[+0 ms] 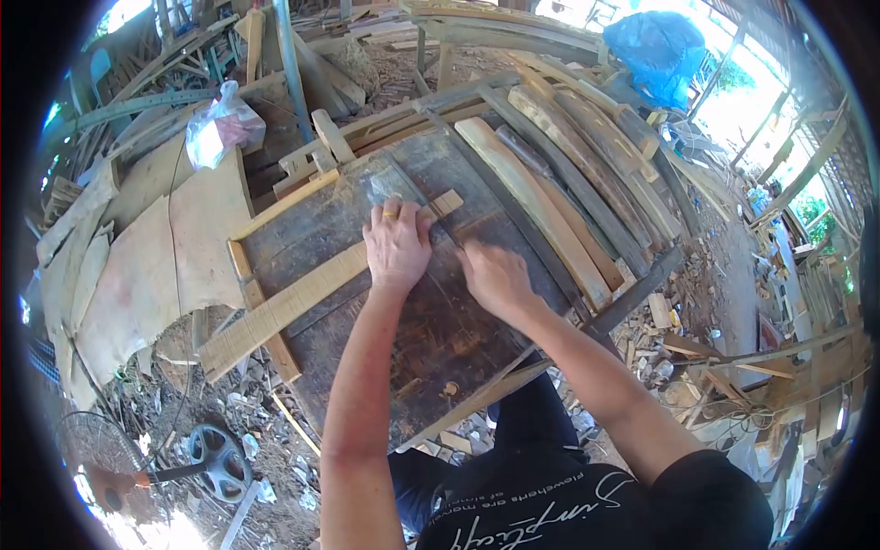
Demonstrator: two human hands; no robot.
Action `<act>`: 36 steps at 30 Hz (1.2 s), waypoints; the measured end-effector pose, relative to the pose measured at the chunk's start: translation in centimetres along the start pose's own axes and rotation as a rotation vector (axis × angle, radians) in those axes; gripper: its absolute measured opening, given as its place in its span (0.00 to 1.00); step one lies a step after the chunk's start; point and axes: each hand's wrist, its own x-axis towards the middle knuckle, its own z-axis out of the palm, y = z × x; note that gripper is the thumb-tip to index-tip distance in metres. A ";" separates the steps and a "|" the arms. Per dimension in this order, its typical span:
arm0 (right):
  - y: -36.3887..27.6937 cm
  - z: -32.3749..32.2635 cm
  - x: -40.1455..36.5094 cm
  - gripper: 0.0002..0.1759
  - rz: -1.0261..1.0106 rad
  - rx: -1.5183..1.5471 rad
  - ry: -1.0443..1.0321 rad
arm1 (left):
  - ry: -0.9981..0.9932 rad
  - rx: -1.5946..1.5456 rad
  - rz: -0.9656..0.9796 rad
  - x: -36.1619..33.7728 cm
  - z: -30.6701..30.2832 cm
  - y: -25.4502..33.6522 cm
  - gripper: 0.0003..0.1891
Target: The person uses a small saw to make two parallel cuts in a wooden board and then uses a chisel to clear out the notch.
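While the left hand point(397, 246) is clamping a wooden strip point(293, 301) against the counter point(431, 353), the right hand point(498, 280), grip closed, is working a blurred dark tool point(448, 232); strip's finished state remaining unclear.

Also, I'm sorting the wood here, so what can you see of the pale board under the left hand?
The pale board looks like bare, lightly grained wood, long and narrow. It lies slantwise on the dark tabletop, one end jutting past the wooden edging. The left hand rests over it, hiding part near the other end.
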 end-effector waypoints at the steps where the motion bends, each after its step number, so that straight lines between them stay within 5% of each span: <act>1: -0.2 -0.3 -0.8 0.13 -0.010 0.001 0.009 | 0.010 0.005 -0.016 0.0 0.0 -0.1 0.09; 3: -0.3 -1.2 -1.6 0.12 0.071 -0.041 -0.084 | 0.007 0.015 -0.021 0.0 -0.1 -0.3 0.10; 8: 0.4 1.5 3.6 0.10 -0.030 0.035 0.071 | -0.005 -0.002 0.014 0.0 0.1 -0.1 0.10; 14: 0.8 -0.5 -1.3 0.13 0.041 0.012 -0.071 | -0.046 0.057 -0.023 0.1 0.1 0.2 0.12; 20: 0.7 2.1 3.5 0.13 -0.055 0.032 0.052 | -0.041 0.062 -0.003 0.0 -0.2 0.3 0.12; 36: 0.3 0.5 0.2 0.12 0.008 0.025 -0.002 | -0.049 0.148 -0.059 -0.4 -0.6 -0.8 0.12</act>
